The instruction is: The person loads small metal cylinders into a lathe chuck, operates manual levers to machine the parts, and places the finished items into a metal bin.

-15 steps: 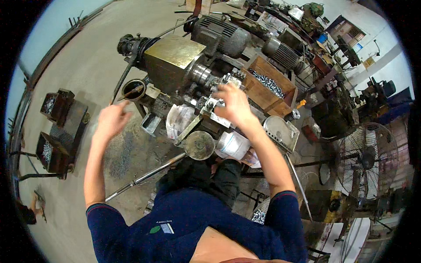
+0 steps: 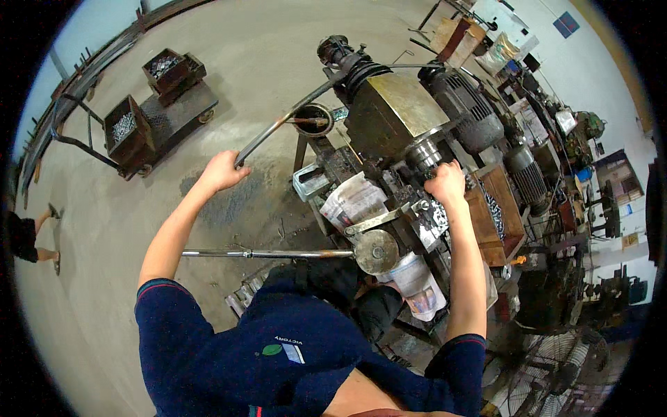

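Hands touch lever left, seemingly spindle right.

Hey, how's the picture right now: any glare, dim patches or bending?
Head view: straight edges bow toward the black rim; head view: pale sheen on the flat, brassy metal machine cover; head view: the round black wire fan looks dim and soft; head view: bare right hand reasonably clear.
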Demonstrator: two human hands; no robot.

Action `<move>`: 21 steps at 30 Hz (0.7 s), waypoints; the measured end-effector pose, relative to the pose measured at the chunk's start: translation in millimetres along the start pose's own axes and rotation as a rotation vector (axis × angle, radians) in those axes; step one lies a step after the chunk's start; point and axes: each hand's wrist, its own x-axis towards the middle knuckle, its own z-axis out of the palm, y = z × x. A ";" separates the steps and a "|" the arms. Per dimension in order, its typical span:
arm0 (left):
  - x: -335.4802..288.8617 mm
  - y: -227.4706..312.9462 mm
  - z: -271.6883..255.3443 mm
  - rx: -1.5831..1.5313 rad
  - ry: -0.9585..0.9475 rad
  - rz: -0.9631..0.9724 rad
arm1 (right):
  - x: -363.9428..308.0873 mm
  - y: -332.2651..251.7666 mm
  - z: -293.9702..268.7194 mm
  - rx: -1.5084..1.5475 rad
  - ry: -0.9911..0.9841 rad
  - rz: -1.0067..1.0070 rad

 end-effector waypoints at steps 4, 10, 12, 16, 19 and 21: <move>5.3 8.7 2.2 0.057 -0.033 0.013 | -4.2 0.8 4.4 0.045 -0.080 0.043; 2.2 -10.1 9.3 0.080 0.068 0.043 | -2.7 -3.8 3.7 -0.033 -0.105 -0.024; 4.9 -1.5 5.6 0.059 0.059 0.024 | -7.7 5.4 17.0 -0.001 -0.010 -0.020; 4.4 -2.6 10.5 0.089 0.113 0.047 | -5.3 -0.8 3.1 0.014 -0.091 0.016; 4.4 2.2 7.5 0.095 0.099 0.032 | -3.9 -0.3 5.4 0.043 -0.110 0.065; 7.0 2.9 8.2 0.104 0.091 0.024 | -3.2 2.5 7.4 0.078 -0.113 0.088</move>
